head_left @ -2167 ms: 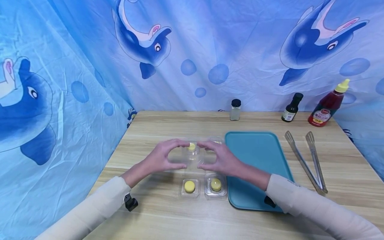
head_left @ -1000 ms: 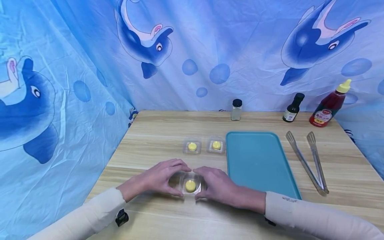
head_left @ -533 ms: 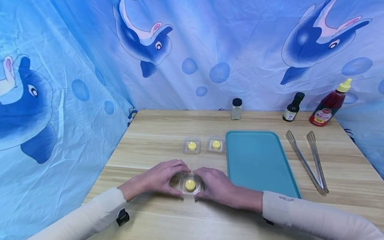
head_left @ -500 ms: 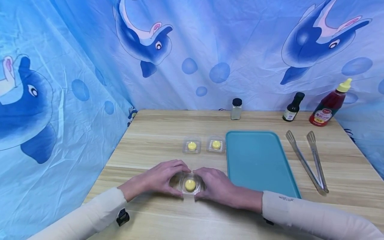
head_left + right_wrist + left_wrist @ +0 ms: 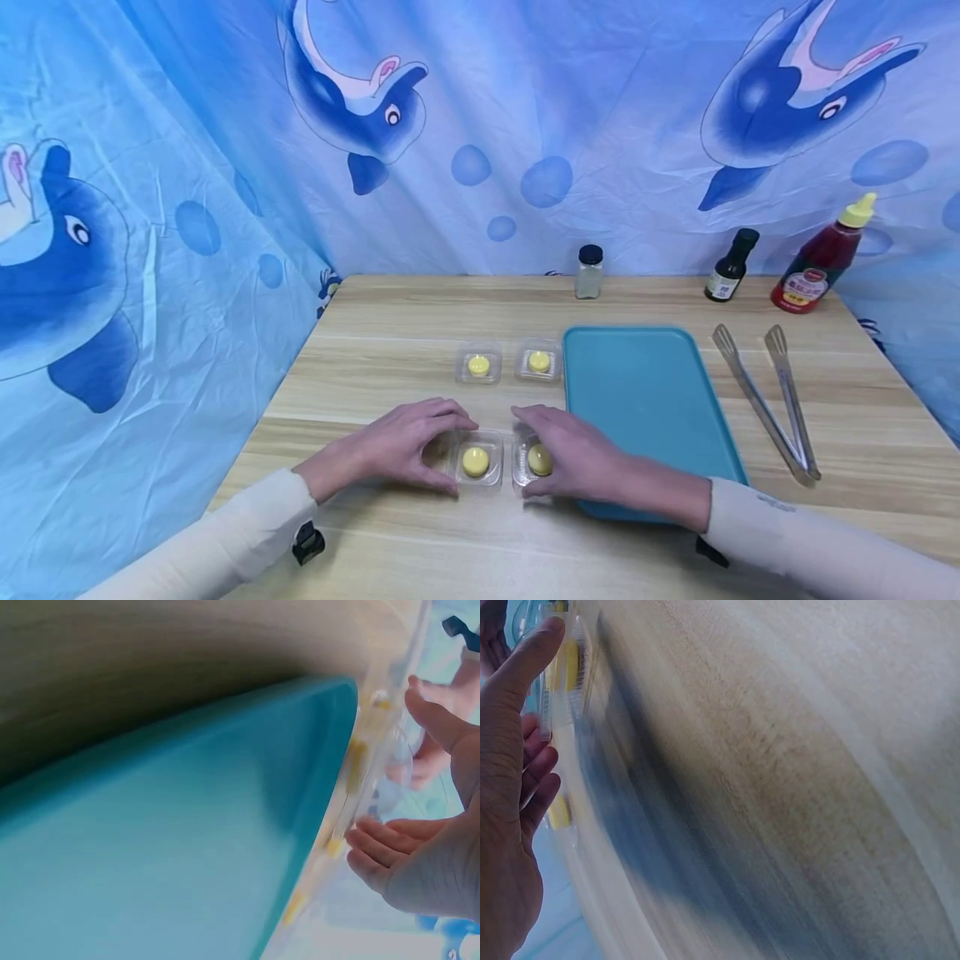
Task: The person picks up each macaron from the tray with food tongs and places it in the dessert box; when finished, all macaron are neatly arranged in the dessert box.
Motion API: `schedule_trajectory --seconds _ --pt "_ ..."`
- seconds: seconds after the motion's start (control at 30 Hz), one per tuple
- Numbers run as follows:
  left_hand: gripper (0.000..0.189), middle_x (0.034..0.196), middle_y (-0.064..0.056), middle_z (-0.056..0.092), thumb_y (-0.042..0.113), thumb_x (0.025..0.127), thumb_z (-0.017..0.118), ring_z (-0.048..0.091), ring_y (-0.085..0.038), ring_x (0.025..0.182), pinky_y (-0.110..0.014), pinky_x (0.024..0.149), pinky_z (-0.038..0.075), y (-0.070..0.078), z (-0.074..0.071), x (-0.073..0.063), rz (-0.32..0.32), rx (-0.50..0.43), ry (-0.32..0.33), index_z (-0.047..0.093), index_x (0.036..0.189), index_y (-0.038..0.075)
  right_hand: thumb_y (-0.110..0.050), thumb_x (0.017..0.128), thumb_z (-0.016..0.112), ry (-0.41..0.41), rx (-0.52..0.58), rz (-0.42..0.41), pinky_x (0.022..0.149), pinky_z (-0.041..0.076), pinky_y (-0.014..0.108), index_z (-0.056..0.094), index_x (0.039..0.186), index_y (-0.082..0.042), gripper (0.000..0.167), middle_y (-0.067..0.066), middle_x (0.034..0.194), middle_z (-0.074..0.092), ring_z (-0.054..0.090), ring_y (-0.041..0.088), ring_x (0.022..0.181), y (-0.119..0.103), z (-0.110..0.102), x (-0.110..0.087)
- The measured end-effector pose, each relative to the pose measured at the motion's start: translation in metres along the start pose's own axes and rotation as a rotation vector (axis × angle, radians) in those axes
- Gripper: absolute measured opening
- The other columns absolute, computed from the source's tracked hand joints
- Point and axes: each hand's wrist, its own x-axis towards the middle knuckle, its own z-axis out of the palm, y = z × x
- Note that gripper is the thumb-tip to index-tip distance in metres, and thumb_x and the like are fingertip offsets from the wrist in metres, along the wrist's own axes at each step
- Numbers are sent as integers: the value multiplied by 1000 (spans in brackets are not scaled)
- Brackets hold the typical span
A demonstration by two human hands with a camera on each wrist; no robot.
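Several clear plastic boxes, each with a yellow round macaron-like piece inside, stand in two rows on the wooden table. At the front-left box (image 5: 489,446) is my left hand (image 5: 408,442), its thumb and fingers curved round the left end. In the left wrist view that thumb overlaps the box's near side. My right hand (image 5: 573,458) spreads around the right side of the front-right box (image 5: 522,479), thumb low and fingertips high, partly hiding it. The right wrist view shows a wide gap between its thumb and fingers. Behind lie the rear-left box (image 5: 462,373) and the rear-right box (image 5: 525,372).
A teal tray (image 5: 645,400) lies right of the boxes, under my right forearm. Metal tongs (image 5: 787,417) are spread beyond it. Along the back edge stand a black-capped jar (image 5: 588,275), a small dark bottle (image 5: 727,271) and a red sauce bottle (image 5: 817,262).
Both hands came forward from the rear-left box to the front-left one. Since half a second ago, my right hand has left it and moved right to the front-right box; my left hand stayed.
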Motion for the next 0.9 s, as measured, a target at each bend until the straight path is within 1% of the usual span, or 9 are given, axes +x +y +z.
schedule_trajectory --seconds 0.17,0.33,0.47,0.53,0.63,0.8,0.9 --pt "90 140 11 59 71 75 86 55 -8 129 -34 111 50 -1 -1 0 -5 3 -9 61 147 23 -29 72 99 -5 -20 2 114 47 58 51 151 6 99 22 147 60 58 40 134 10 -8 -11" --pt "93 141 10 59 73 73 86 55 -9 130 -36 114 48 -3 -3 2 -7 17 -11 62 147 23 -27 74 98 11 -41 -13 110 52 56 55 146 6 90 20 140 64 62 38 129 15 -7 -17" --pt "93 139 9 62 74 72 86 57 -11 129 -38 114 49 -5 -7 4 10 36 3 63 146 21 -26 75 98 24 -43 -12 107 53 56 58 143 6 85 20 138 66 64 37 127 16 -5 -19" --pt "89 137 8 64 72 74 85 59 -12 127 -39 112 50 -7 -9 6 15 40 12 64 144 21 -26 75 98 29 -39 -4 107 54 55 59 143 5 84 19 138 66 64 37 126 17 -5 -19" --pt "78 131 9 67 67 81 83 62 -11 123 -39 109 53 -10 -12 7 5 27 17 67 140 20 -27 76 97 36 -40 1 107 54 55 59 142 5 83 19 138 66 64 37 127 17 -4 -19" --pt "58 119 12 72 56 92 79 66 -8 113 -40 103 56 -14 -15 6 -46 -12 21 70 136 20 -32 80 95 55 -31 11 107 54 55 58 144 4 82 20 140 65 63 38 129 20 -6 -21" --pt "48 116 12 73 50 95 78 67 -7 109 -40 100 57 -18 -17 6 -80 -32 51 71 133 21 -35 83 93 94 -15 32 110 52 55 55 149 1 84 21 145 63 61 40 132 24 -12 -22"
